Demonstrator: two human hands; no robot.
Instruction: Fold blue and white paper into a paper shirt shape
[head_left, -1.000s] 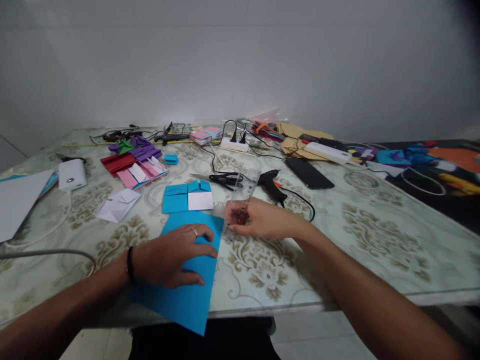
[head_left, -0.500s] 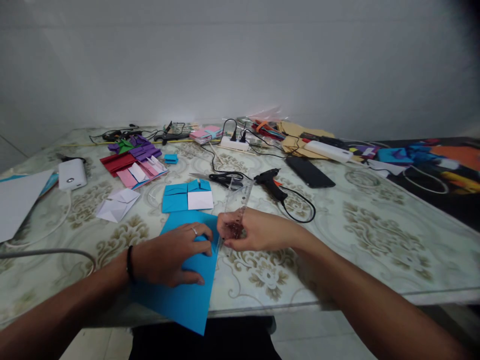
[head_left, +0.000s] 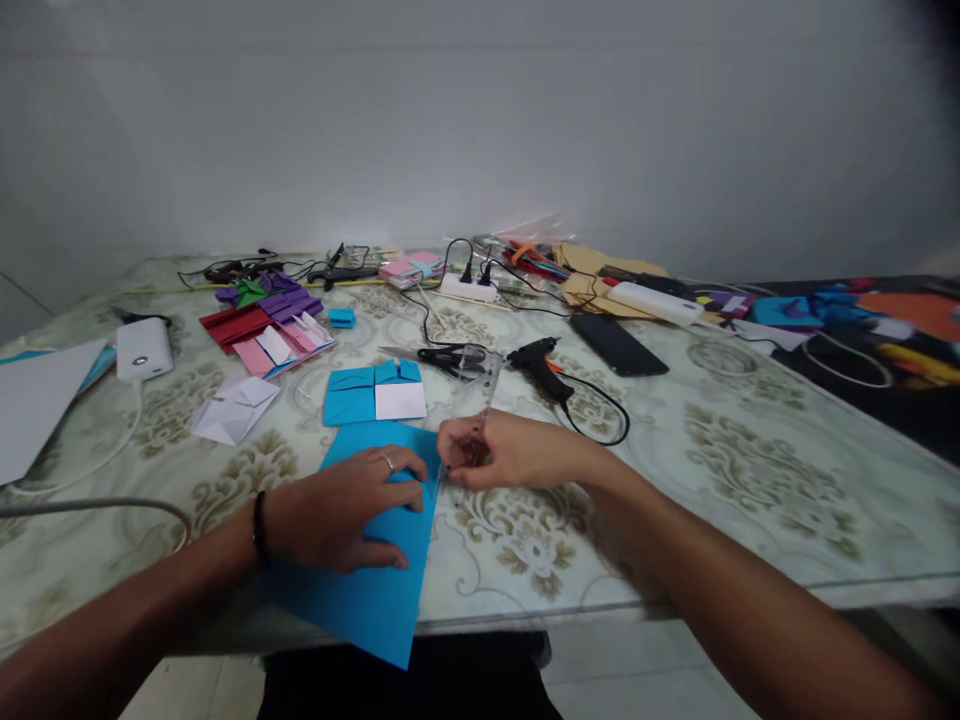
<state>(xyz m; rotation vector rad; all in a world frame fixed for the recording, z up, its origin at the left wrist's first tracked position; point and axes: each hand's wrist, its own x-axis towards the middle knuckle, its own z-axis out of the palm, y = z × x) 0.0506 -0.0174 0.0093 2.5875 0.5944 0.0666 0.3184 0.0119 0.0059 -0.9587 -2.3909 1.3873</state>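
Note:
My left hand (head_left: 349,510) lies on a blue sheet of paper (head_left: 390,590), its fingers spread and pressing on the surface. One corner of the sheet hangs over the near table edge. In my right hand (head_left: 499,450), the fingers are closed around a clear plastic ruler (head_left: 480,380), which stands tilted at the paper's right edge. Just beyond the sheet are folded blue paper pieces (head_left: 349,396), one with a white front (head_left: 400,401). Black-handled scissors (head_left: 450,358) lie behind the ruler, and a black glue gun (head_left: 541,365) rests to its right.
A black phone (head_left: 619,344) and a white power strip (head_left: 469,288) lie farther back. Red, pink and purple folded papers (head_left: 262,325) sit at the left, near a folded white paper (head_left: 235,408) and a white power bank (head_left: 145,350). Cables cross the patterned tablecloth (head_left: 735,470).
My right hand has slid slightly away from me with the ruler along the paper's right edge. My left hand and the blue sheet have stayed in place.

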